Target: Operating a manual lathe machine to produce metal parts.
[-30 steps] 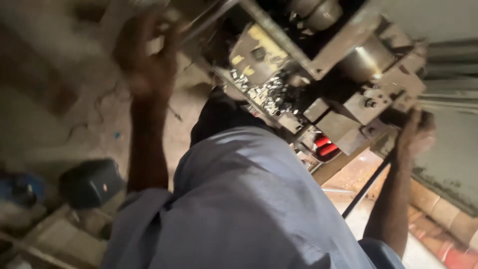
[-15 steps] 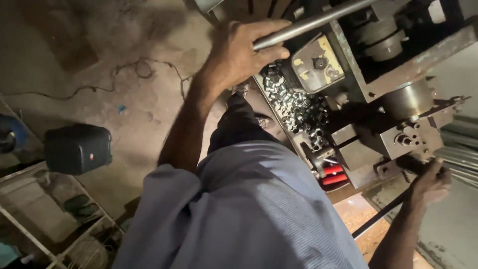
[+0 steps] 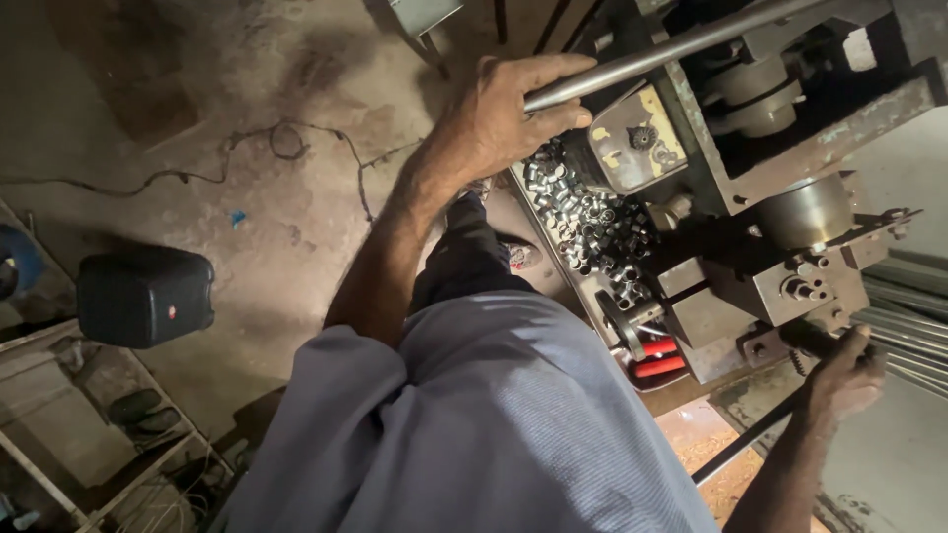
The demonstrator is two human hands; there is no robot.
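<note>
view from the head camera, looking down past a grey-blue shirt [image 3: 464,434] at a metalworking machine [image 3: 750,227]. the left hand [image 3: 504,118] is closed around the near end of a long steel bar [image 3: 671,49], fingers wrapped over it, the thumb beneath; the bar runs up and to the right, across the top of the machine. the right hand [image 3: 844,375] is clamped on a dark handle [image 3: 805,338] at the machine's lower right corner, just beside a thin dark rod [image 3: 746,439] that slants down to the left. below the left hand, a tray [image 3: 568,266] along the machine's near side holds a heap of small shiny metal sleeves [image 3: 588,217]. a red-handled tool [image 3: 657,357] lies at the tray's lower end. on the dusty floor [image 3: 247,89], well to the left, stand a black canister [image 3: 143,296] and a loose black cable [image 3: 286,143].
</note>
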